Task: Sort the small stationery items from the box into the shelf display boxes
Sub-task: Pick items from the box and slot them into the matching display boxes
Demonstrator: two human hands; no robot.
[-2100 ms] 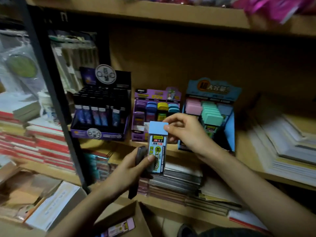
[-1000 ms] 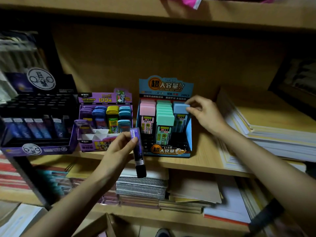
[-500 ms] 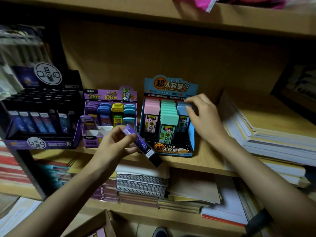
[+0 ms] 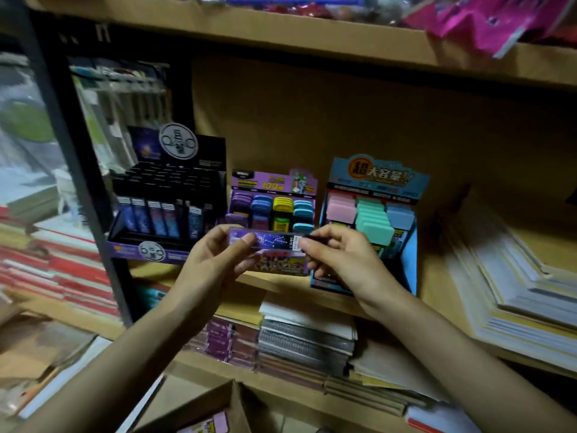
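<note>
I hold a slim purple lead case (image 4: 274, 240) with a star pattern level in front of the shelf. My left hand (image 4: 215, 260) pinches its left end and my right hand (image 4: 340, 254) pinches its dark right end. Behind it stand three display boxes: a black and purple one (image 4: 168, 210) with matching cases at the left, a small purple one (image 4: 273, 204) with coloured cases in the middle, and a blue one (image 4: 374, 220) with pink, green and blue cases at the right. The brown cardboard box (image 4: 218, 410) sits at the bottom edge.
Stacks of paper and notebooks (image 4: 512, 276) lie on the shelf at the right. Spiral notebooks (image 4: 306, 342) fill the shelf below. A black upright post (image 4: 71, 157) divides the shelf from red-edged book stacks (image 4: 46, 260) at the left.
My right hand left the blue display box and came across to take the right end of the purple case. The case turned from tilted to level. The view shifted left.
</note>
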